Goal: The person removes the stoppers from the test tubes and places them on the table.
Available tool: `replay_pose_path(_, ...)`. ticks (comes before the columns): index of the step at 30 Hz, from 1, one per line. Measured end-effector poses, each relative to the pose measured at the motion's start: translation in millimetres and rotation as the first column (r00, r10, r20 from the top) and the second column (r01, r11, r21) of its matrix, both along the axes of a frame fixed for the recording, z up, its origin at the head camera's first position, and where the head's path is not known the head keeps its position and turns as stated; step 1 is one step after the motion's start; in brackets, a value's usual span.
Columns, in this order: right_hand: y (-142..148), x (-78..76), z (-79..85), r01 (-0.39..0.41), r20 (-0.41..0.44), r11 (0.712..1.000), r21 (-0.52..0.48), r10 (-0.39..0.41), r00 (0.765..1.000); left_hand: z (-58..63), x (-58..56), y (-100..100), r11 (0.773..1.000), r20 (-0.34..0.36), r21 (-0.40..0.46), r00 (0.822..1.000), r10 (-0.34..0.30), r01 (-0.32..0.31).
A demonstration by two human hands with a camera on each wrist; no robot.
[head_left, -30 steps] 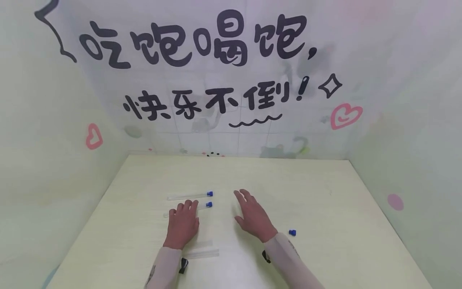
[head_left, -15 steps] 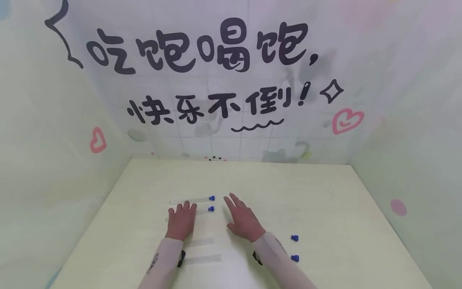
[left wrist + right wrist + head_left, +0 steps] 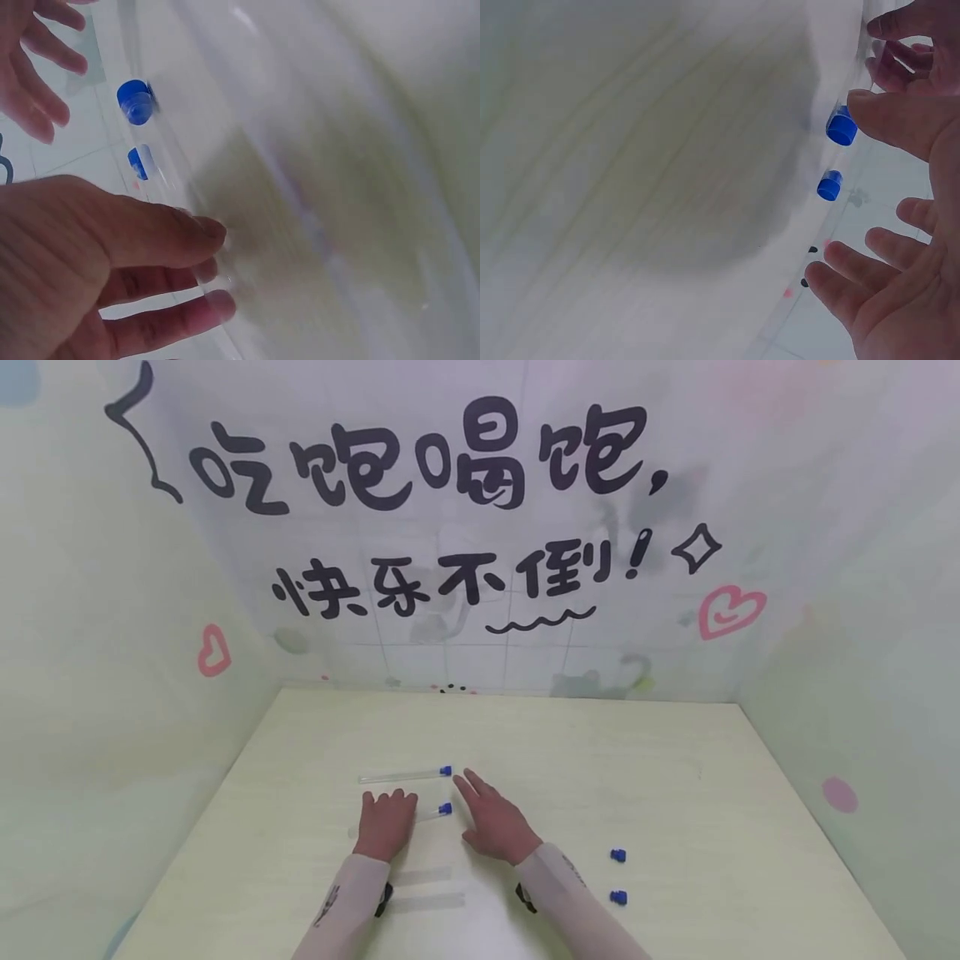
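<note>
In the head view, my left hand (image 3: 387,822) pinches a clear test tube (image 3: 429,815) with a blue cap (image 3: 446,809) on its right end; the palm hides the tube's middle. The left wrist view has its thumb (image 3: 169,232) and fingertips against the clear glass or plastic. My right hand (image 3: 498,825) hovers to the right of that cap, fingers spread and holding nothing. Behind lies a second capped test tube (image 3: 401,776). Two faint clear tubes without caps, a nearer one (image 3: 427,902) and a farther one (image 3: 423,876), lie beside my left wrist.
Two loose blue caps, one farther (image 3: 617,855) and one nearer (image 3: 618,897), lie on the pale table (image 3: 585,760) to the right of my right forearm. Printed cloth walls (image 3: 480,660) stand around the table's back and sides.
My left hand has drawn the held test tube toward me, widening its gap from the rear tube. The right hand has moved left toward the caps, and the nearer loose cap has come into view.
</note>
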State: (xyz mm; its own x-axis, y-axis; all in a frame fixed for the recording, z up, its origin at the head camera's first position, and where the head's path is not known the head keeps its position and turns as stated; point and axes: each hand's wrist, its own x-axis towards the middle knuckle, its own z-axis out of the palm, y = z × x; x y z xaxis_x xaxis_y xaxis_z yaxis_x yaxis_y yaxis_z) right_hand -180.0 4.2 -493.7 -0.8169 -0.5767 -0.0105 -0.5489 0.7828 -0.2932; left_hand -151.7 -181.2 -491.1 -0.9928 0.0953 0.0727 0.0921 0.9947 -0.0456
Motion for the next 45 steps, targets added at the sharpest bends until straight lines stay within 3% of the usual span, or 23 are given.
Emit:
replay_pose_path(8, 0, 0.9, -2.7, -0.002, -0.044, 1.000, 0.005, 0.002, 0.999, 5.8, 3.0, 7, 0.998, -0.083, -0.046, 0.995, -0.057, 0.054)
replay_pose_path(18, 0, 4.2, -5.2, -0.001, -0.148, 1.000, -0.018, -0.002, 0.989, 9.0, 6.8, 20, 0.995, -0.085, -0.062, 0.993, -0.084, 0.079)
replay_pose_path(30, 20, 10.1, -9.3, 0.023, -0.301, 0.991, -0.134, -0.063, 0.951, 14.4, 15.4, 39, 0.986, -0.110, -0.021, 0.979, -0.170, 0.168)
replay_pose_path(35, 28, 12.2, -5.4, 0.041, -0.255, 0.986, -0.162, -0.082, 0.964, 9.4, 18.7, 43, 0.979, -0.129, 0.032, 0.972, -0.197, 0.203)
replay_pose_path(39, 34, 15.3, 1.2, 0.042, -0.197, 0.985, -0.167, -0.075, 0.978, 3.3, 21.6, 45, 0.969, -0.189, 0.055, 0.955, -0.228, 0.242)
replay_pose_path(45, 40, 19.3, 7.1, 0.024, -0.211, 0.987, -0.160, -0.058, 0.976, -1.4, 21.6, 46, 0.958, -0.262, 0.061, 0.930, -0.257, 0.282)
